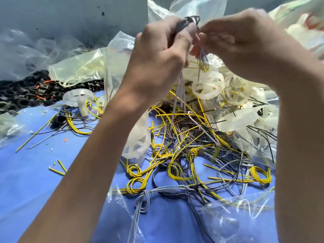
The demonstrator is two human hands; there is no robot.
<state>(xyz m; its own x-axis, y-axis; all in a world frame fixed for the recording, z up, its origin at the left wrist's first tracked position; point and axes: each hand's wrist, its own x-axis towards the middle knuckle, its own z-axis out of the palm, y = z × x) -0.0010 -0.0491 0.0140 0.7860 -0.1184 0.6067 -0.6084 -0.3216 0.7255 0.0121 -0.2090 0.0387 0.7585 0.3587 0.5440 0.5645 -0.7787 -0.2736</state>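
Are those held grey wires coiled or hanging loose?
Partly coiled: grey wires loop above the left hand, ends hanging loose below.

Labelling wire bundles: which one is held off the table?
The grey bundle pinched between left hand and right hand, its ends hanging loose. The yellow coils and the knotted grey bundle lie on the blue table.

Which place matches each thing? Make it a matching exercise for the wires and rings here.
1 grey wires
2 yellow wire coils
3 black rings
4 knotted grey bundle

A heaped far left
B on the blue sheet, nearest the camera
C hanging from the left hand and right hand
D mid-tangle, below the hands

Pairs: 1-C, 2-D, 3-A, 4-B
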